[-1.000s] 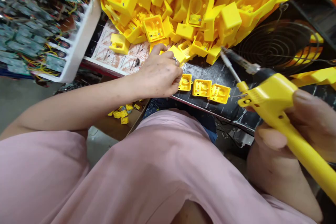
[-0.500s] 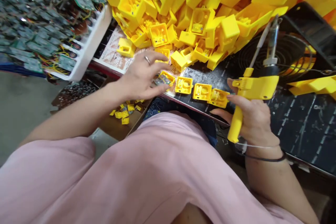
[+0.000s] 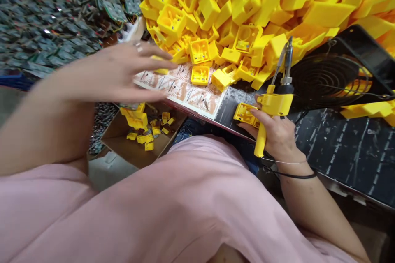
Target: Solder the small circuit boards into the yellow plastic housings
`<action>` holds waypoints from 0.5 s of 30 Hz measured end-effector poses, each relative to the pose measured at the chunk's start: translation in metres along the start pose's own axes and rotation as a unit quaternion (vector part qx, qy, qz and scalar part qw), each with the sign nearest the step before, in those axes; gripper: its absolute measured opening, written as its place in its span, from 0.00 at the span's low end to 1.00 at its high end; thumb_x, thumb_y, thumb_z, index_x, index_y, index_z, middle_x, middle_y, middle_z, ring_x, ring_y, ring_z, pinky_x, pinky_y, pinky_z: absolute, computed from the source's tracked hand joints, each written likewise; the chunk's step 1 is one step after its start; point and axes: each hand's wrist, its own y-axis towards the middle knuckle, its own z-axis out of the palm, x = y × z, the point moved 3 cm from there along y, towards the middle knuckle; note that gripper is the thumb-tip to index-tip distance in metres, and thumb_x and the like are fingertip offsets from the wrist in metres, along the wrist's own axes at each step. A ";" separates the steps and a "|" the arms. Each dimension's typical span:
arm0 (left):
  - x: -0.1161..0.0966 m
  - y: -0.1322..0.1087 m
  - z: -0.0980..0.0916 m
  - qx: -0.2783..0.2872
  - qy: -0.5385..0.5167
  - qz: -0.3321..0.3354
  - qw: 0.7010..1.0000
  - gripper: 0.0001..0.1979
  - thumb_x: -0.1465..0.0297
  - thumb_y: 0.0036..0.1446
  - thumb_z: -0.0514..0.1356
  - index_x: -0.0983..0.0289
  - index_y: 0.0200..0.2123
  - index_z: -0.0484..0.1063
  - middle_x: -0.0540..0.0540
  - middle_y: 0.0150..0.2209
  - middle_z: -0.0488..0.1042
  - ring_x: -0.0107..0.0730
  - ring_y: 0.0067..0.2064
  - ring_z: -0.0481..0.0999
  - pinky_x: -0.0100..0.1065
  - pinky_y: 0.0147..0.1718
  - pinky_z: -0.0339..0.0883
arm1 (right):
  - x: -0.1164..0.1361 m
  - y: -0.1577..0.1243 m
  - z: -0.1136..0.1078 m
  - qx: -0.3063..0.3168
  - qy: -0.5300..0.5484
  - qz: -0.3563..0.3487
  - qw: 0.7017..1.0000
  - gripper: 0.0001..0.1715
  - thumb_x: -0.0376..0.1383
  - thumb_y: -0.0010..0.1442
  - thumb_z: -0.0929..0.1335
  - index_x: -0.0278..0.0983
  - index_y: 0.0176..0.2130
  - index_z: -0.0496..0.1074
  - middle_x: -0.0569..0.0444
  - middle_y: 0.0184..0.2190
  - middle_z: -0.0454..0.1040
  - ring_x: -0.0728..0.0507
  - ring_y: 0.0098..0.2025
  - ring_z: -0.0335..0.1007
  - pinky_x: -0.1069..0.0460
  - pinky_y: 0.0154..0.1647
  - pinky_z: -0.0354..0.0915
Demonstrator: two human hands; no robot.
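My left hand [image 3: 120, 70], blurred by motion, is over the left part of the bench edge with its fingers stretched and apart. Just below it, over a cardboard box [image 3: 120, 141], are several yellow plastic cases [image 3: 135, 117]; I cannot tell whether they touch anything. My right hand [image 3: 276, 131] grips a yellow soldering gun [image 3: 274, 102], its metal tip pointing up and away. The thumb and fingers of that hand also reach an open yellow case [image 3: 243, 113] at the bench edge, with a second one partly hidden beside it.
A large heap of yellow cases [image 3: 210, 12] covers the back of the bench. Left of it lies a mass of green circuit boards [image 3: 55, 20] with wires. A black fan [image 3: 333, 72] stands at right. Printed label sheets [image 3: 188, 94] lie near the front edge.
My left hand has moved left from the row of cases, and most of that row has left the bench edge. Cases now show over the box. My right hand with the soldering gun has shifted left.
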 end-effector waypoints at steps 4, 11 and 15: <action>-0.028 0.070 0.066 -0.065 0.061 -0.128 0.988 0.35 0.46 0.67 0.55 0.63 0.67 0.67 0.61 0.59 0.76 0.53 0.58 0.73 0.60 0.60 0.61 | 0.005 0.001 0.002 -0.003 0.019 0.011 1.000 0.31 0.43 0.63 0.76 0.36 0.59 0.68 0.47 0.43 0.81 0.37 0.45 0.81 0.45 0.46 0.76; -0.077 0.101 0.088 -0.033 0.052 0.006 0.998 0.24 0.72 0.64 0.55 0.57 0.63 0.71 0.60 0.55 0.76 0.48 0.53 0.75 0.50 0.53 0.66 | -0.001 -0.007 -0.001 -0.002 0.021 0.049 0.999 0.32 0.37 0.64 0.75 0.41 0.62 0.65 0.49 0.48 0.82 0.40 0.48 0.82 0.49 0.45 0.77; -0.078 0.092 0.085 0.009 -0.011 0.053 0.998 0.32 0.75 0.65 0.54 0.64 0.72 0.58 0.63 0.56 0.77 0.42 0.55 0.75 0.42 0.54 0.69 | -0.004 -0.010 -0.001 0.009 0.042 0.039 0.998 0.27 0.39 0.65 0.74 0.41 0.60 0.66 0.50 0.47 0.82 0.40 0.46 0.82 0.49 0.44 0.77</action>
